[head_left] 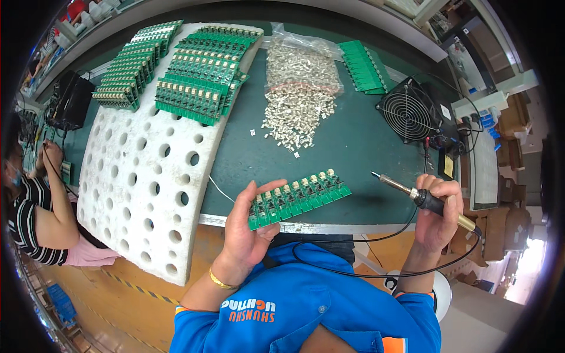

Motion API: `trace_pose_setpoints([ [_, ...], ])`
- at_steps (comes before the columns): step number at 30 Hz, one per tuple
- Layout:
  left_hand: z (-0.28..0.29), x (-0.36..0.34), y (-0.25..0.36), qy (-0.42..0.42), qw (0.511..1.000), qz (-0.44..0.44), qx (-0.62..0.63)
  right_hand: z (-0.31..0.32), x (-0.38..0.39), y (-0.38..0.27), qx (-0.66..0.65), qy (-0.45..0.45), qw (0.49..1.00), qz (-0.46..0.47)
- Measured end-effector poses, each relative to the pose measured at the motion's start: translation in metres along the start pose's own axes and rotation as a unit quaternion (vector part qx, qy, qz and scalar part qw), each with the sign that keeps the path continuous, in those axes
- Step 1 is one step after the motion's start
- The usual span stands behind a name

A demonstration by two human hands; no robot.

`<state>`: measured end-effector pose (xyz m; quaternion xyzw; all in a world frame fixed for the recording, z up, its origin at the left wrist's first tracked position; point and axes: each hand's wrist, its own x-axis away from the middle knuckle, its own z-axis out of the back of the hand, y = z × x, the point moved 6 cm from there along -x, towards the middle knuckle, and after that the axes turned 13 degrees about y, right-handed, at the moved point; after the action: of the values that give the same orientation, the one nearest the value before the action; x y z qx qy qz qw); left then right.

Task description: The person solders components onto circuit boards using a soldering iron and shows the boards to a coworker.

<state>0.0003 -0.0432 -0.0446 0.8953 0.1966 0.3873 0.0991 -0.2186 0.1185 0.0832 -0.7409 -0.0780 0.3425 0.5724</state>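
Observation:
My left hand point(246, 226) grips one end of a green circuit board panel point(299, 199) that carries a row of white connectors along its upper edge. It is held tilted above the near edge of the bench. My right hand point(438, 215) is wrapped round the dark handle of a soldering iron point(428, 201). The iron's metal tip points left toward the panel, with a gap between them. Farther back, a plastic bag point(303, 59) lies with many small white connectors point(297, 115) spilling from its mouth onto the dark green bench top point(247, 156).
A white foam sheet point(120, 176) with round holes bears rows of finished-looking boards point(197, 70). Bare green boards point(364, 66) lie at the back right, beside a black fan point(412, 112). A black cable point(353, 273) loops before me. A co-worker point(44, 217) sits at the left.

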Motion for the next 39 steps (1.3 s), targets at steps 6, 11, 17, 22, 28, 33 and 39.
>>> trace_pose_setpoints([
  [6, 0.005, -0.001, -0.003, -0.010, 0.999, 0.030, 0.018, -0.004, 0.004, 0.002, 0.010, 0.002, 1.000, -0.003],
  [11, 0.006, -0.003, -0.005, -0.018, 0.999, 0.045, 0.021, -0.003, 0.006, 0.004, 0.011, -0.003, 1.000, -0.002],
  [17, 0.006, -0.002, -0.006, -0.002, 0.999, 0.045, 0.003, -0.002, 0.007, 0.005, 0.014, 0.003, 1.000, -0.007],
  [22, 0.006, -0.001, -0.006, 0.021, 0.999, 0.041, -0.008, -0.005, 0.008, 0.007, 0.013, -0.001, 1.000, -0.010],
  [28, 0.008, -0.004, -0.006, -0.007, 0.999, 0.050, 0.010, -0.008, 0.008, 0.008, 0.010, -0.006, 1.000, -0.010],
  [33, 0.007, 0.001, -0.003, 0.047, 0.998, 0.002, -0.042, -0.011, 0.008, 0.007, 0.011, -0.005, 1.000, -0.010],
  [39, -0.005, 0.010, 0.007, 0.060, 0.984, -0.095, -0.140, -0.035, 0.019, -0.008, 0.043, -0.068, 0.994, 0.075],
])
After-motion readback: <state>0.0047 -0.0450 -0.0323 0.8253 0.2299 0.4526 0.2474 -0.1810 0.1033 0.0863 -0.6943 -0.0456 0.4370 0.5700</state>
